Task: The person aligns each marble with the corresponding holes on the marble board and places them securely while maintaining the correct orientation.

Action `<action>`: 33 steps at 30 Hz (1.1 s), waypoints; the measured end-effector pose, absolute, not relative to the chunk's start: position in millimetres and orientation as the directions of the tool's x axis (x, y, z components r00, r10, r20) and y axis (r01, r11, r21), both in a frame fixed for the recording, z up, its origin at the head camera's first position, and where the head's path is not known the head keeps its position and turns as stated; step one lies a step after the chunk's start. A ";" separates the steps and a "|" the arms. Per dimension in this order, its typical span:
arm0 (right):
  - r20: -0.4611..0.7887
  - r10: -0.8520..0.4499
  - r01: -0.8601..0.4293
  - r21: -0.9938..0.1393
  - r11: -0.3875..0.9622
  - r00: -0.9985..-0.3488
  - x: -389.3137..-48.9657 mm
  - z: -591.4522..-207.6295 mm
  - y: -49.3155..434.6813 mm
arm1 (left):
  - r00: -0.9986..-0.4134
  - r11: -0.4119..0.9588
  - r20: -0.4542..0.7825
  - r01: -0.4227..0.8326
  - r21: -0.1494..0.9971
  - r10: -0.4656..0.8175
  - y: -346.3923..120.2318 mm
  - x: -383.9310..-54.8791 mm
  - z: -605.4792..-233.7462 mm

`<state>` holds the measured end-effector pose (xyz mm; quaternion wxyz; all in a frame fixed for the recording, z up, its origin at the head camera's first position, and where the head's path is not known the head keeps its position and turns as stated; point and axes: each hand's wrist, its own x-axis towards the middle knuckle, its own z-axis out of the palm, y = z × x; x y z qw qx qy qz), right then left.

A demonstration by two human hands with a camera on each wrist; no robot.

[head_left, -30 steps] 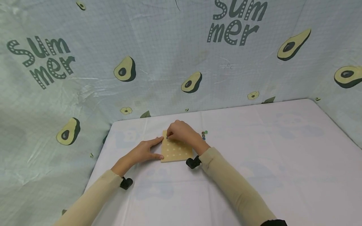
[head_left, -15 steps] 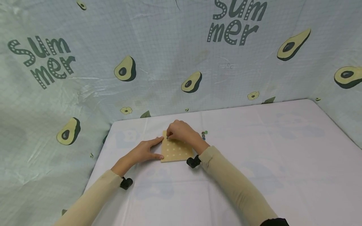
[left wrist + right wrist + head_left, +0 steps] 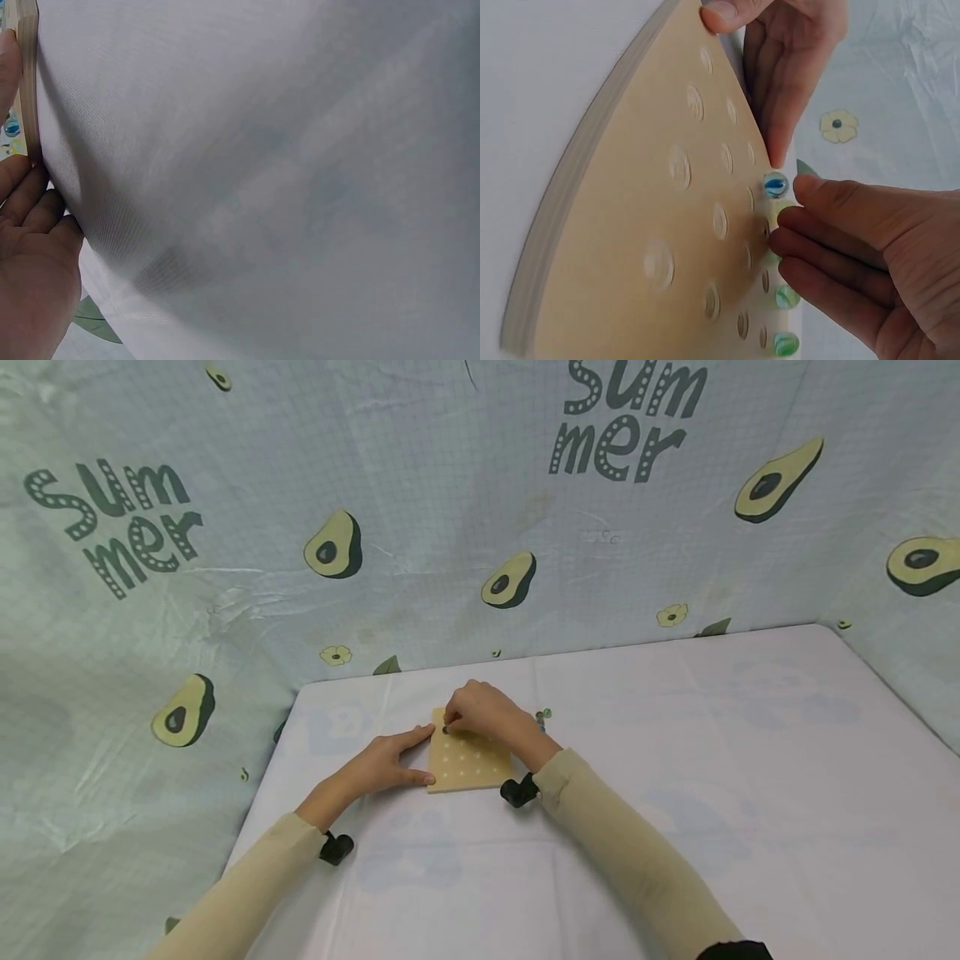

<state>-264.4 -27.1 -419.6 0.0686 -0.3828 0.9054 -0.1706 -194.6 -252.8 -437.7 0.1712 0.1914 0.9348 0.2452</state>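
Near the far-left corner of the wooden board (image 3: 468,771), the blue marble (image 3: 776,185) sits at my nearer right hand (image 3: 482,707), whether pinched I cannot tell; my straight-fingered left hand (image 3: 381,762) touches the left edge.

Plain beige long sleeves (image 3: 251,881) cover my arms down to the wrists, leaving my hands (image 3: 378,764) bare. I wear a small, rounded black camera (image 3: 337,848) at each wrist; black material (image 3: 735,951) borders my right sleeve.
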 end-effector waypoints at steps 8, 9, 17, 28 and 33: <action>0.038 -0.722 -0.672 -0.401 0.622 -0.691 -252.5 -419.6 6.3 | -0.874 0.820 -0.246 0.247 0.517 0.419 -250.8 -192.2 -442.1; 0.047 -0.726 -0.675 -0.414 0.611 -0.686 -250.9 -418.3 11.6 | -0.875 0.821 -0.246 0.247 0.515 0.417 -250.7 -192.1 -442.5; 0.123 -0.751 -0.709 -0.458 0.537 -0.649 -247.0 -411.4 64.2 | -0.879 0.814 -0.241 0.235 0.531 0.412 -251.4 -191.6 -442.8; 0.083 -0.684 -0.643 -0.440 0.627 -0.725 -264.3 -424.1 131.2 | -0.877 0.817 -0.243 0.240 0.525 0.414 -251.7 -192.5 -439.4; 0.078 -0.699 -0.664 -0.405 0.629 -0.711 -270.9 -429.9 140.4 | -0.877 0.815 -0.241 0.241 0.527 0.415 -251.5 -193.2 -438.3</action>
